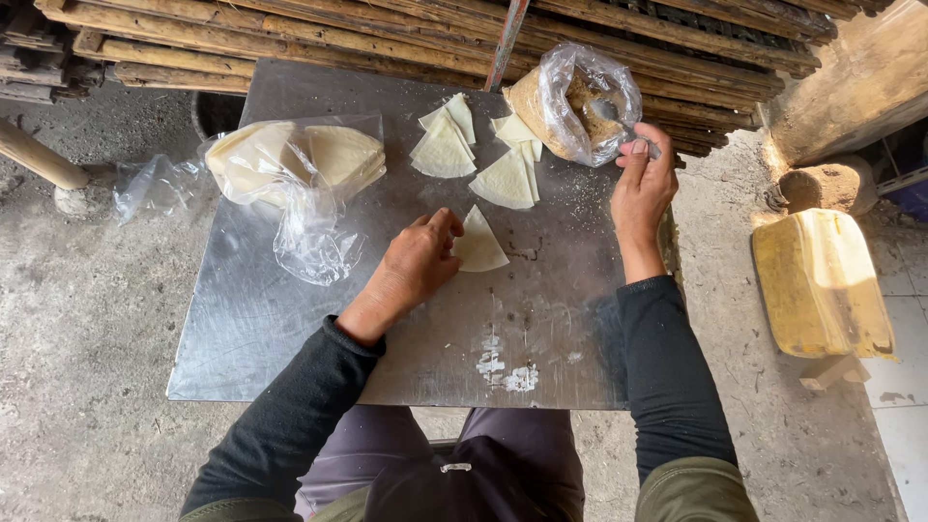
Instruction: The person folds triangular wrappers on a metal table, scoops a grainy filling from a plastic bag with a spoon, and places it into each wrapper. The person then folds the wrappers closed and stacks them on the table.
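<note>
**Left hand on a dough wedge, right hand at the filling bag**

You are sitting at a square metal tabletop (290, 338), looking straight down at both of your hands. Your left hand (418, 263) is resting palm down near the middle of the sheet, its fingertips pressing on the left edge of a single pale dough wedge (480, 244) that is lying flat just in front of you; the fingers are curled together over that edge, though you are not lifting the piece. Your right hand (641, 188) is reaching to the far right corner, where it is pinching the handle of a spoon (619, 121) between thumb and fingers, closed firmly around it. The spoon's bowl is sitting inside an open clear plastic bag of crumbly brown filling (570, 101), which is leaning at the table's back edge.

Between your two hands and farther back, more cut dough wedges (478, 155) are lying in loose overlapping groups, well apart from the one under your left hand. To the far left, a clear plastic bag of round dough sheets (290, 159) is lying on the tabletop, its loose end trailing toward you. A yellow jerrycan (822, 280) is lying on the ground to your right, and stacked wooden slats (387, 29) are running along behind the table
</note>
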